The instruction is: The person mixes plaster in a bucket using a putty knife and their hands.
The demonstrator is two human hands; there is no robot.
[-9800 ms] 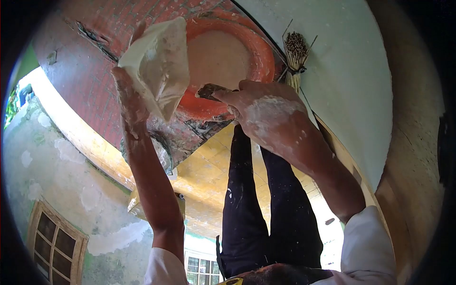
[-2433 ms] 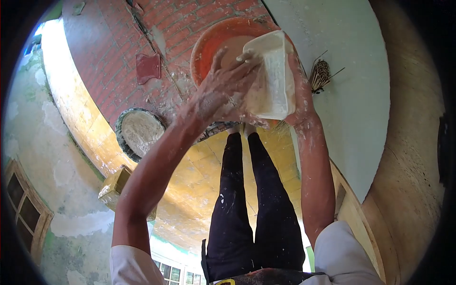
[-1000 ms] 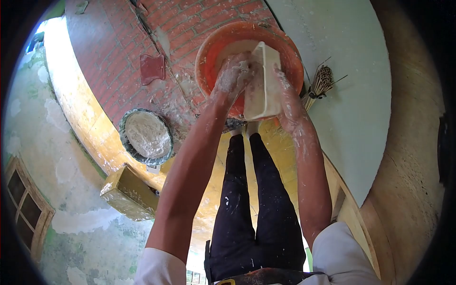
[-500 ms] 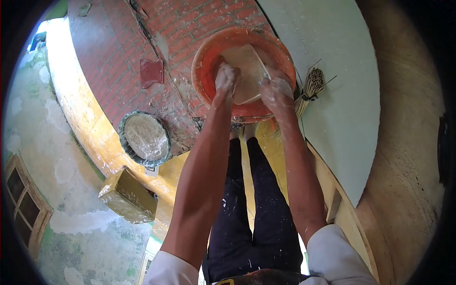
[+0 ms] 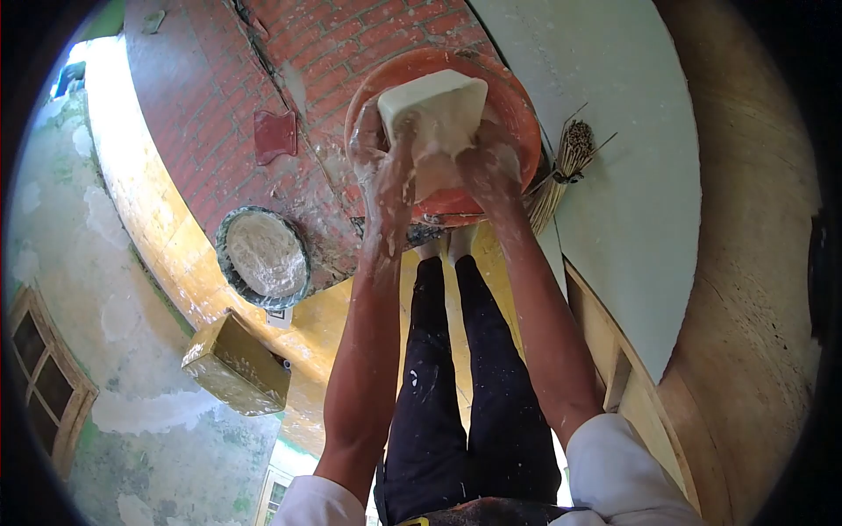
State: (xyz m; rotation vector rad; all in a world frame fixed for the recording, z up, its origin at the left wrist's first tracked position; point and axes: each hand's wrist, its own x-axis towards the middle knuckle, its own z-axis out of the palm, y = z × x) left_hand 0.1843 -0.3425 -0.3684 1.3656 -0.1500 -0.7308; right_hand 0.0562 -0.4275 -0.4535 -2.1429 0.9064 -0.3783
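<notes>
A white rectangular tub [image 5: 436,92], wet with cloudy, off-white slurry, is held over the orange basin [image 5: 523,114]. My left hand [image 5: 384,158], coated in pale slurry, grips the tub's left side. My right hand [image 5: 491,165], also wet and whitened, holds it from the right. Pale liquid covers the tub's near part and the wrists, and the fingertips are partly hidden behind it. The basin's inside is largely covered by the tub and hands.
A dark-rimmed bucket [image 5: 265,254] with a whitish, crusted filling stands at left. A red plastic piece [image 5: 275,137] lies on the brick-patterned surface [image 5: 351,44]. A bundle of sticks [image 5: 568,162] rests on the pale board [image 5: 623,175] at right. A yellowish box [image 5: 237,364] is lower left.
The tub has come up out of the basin's slurry and is now tilted between both hands. My left hand has shifted left and outward to the tub's side.
</notes>
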